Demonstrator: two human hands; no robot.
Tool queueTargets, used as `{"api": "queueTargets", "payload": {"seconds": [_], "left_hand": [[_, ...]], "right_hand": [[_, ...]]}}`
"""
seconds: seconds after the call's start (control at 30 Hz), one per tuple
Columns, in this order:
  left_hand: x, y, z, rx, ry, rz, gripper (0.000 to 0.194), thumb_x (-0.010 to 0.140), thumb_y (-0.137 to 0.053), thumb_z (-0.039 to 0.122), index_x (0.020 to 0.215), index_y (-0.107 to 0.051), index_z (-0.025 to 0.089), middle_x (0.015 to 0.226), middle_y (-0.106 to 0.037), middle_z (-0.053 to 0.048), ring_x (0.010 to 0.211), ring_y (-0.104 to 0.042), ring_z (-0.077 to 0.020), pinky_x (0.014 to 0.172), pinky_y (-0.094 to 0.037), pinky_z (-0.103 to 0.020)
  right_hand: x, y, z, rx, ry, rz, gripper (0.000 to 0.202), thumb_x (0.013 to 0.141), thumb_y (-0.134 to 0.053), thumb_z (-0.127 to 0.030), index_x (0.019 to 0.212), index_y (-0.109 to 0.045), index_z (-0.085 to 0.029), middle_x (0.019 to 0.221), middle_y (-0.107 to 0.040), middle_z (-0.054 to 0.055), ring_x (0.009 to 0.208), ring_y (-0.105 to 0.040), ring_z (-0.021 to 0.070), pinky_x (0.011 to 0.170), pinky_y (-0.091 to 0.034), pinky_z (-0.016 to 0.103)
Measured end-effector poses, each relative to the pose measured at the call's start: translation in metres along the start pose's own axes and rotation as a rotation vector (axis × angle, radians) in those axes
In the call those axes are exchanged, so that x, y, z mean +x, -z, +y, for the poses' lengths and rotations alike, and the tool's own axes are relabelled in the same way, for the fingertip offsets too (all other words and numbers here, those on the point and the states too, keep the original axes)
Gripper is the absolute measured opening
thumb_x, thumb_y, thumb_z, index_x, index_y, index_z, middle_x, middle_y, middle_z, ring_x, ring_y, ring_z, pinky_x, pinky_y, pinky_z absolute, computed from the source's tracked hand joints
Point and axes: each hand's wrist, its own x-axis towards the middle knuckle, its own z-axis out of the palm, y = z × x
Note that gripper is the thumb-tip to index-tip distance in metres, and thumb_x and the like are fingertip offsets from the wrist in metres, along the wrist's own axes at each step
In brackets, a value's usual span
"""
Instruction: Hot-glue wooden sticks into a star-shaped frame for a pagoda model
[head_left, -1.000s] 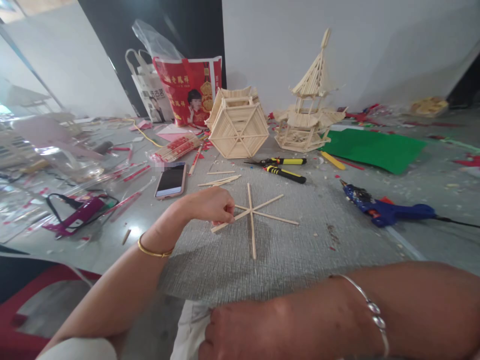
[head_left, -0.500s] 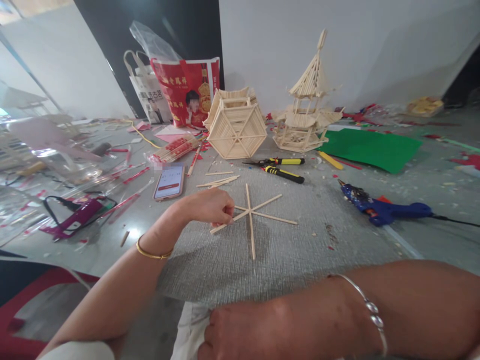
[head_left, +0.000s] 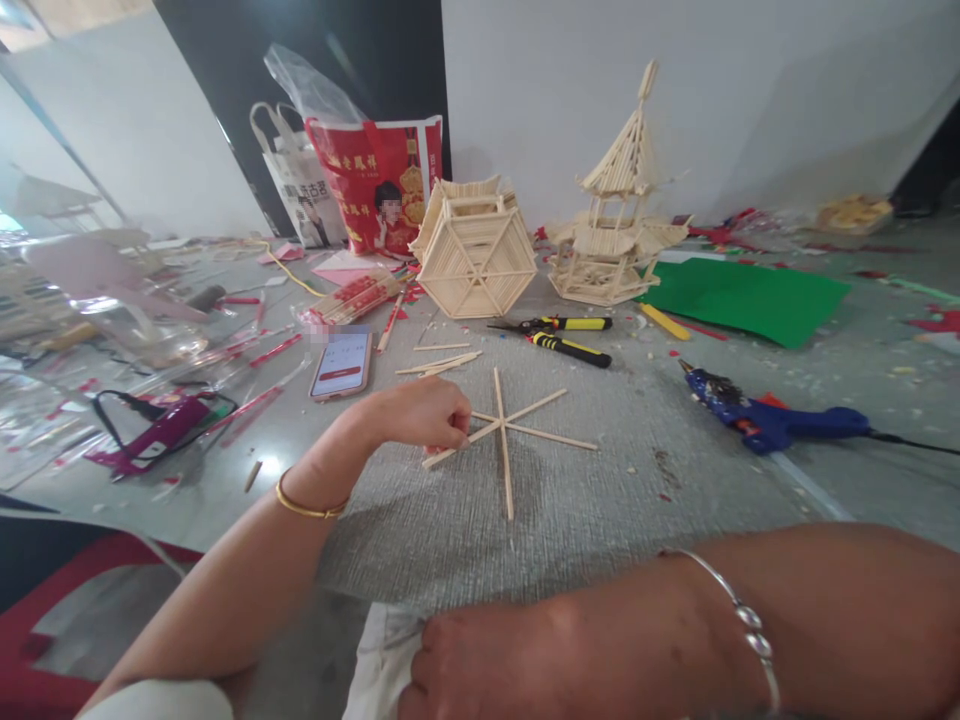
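A star of thin wooden sticks (head_left: 505, 470), joined at its middle, lies flat on the grey table mat. My left hand (head_left: 429, 412) is closed at its left side, fingers pinched on a stick arm and hiding part of it. Down at the bottom edge, my right hand (head_left: 469, 655) has its fingers curled in beside white cloth (head_left: 379, 655); whatever they hold, if anything, is hidden. Several loose sticks (head_left: 442, 365) lie just beyond the star.
Behind stand a hexagonal stick model (head_left: 476, 265) and a stick pagoda (head_left: 619, 225). Yellow-black pliers (head_left: 570, 340) lie before them. To the right are a blue glue gun (head_left: 780, 420) and a green sheet (head_left: 750, 300); on the left, a phone (head_left: 343, 365) and a purple device (head_left: 161, 435).
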Motion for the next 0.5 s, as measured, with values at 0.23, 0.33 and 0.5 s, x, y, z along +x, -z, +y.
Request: {"api": "queueTargets", "payload": {"seconds": [0.23, 0.33, 0.5], "left_hand": [[0.0, 0.0, 0.001, -0.002, 0.005, -0.001, 0.011, 0.072, -0.056, 0.022, 0.066, -0.063, 0.016, 0.053, -0.061, 0.004, 0.053, -0.056, -0.0082, 0.051, -0.035, -0.018], [0.001, 0.0, 0.001, 0.0, -0.002, -0.001, 0.011, 0.072, -0.056, 0.022, 0.067, -0.063, 0.016, 0.054, -0.062, 0.004, 0.053, -0.056, -0.0081, 0.052, -0.035, -0.018], [0.002, 0.001, 0.0, 0.012, -0.004, -0.013, 0.013, 0.072, -0.054, 0.023, 0.067, -0.063, 0.016, 0.055, -0.063, 0.003, 0.053, -0.056, -0.0084, 0.052, -0.036, -0.018]], "right_hand": [[0.0, -0.005, 0.0, 0.03, 0.007, 0.051, 0.007, 0.081, -0.058, -0.021, 0.082, -0.065, -0.022, 0.074, -0.067, -0.005, 0.063, -0.058, 0.0118, 0.053, -0.046, 0.029], [-0.001, 0.005, 0.0, 0.043, -0.008, 0.002, 0.01, 0.08, -0.059, -0.019, 0.086, -0.066, -0.022, 0.078, -0.069, -0.005, 0.064, -0.058, 0.0111, 0.053, -0.046, 0.027], [-0.003, 0.022, 0.001, 0.083, -0.007, -0.125, 0.016, 0.086, -0.052, -0.019, 0.092, -0.066, -0.021, 0.088, -0.071, -0.004, 0.07, -0.06, 0.0111, 0.056, -0.048, 0.027]]}}
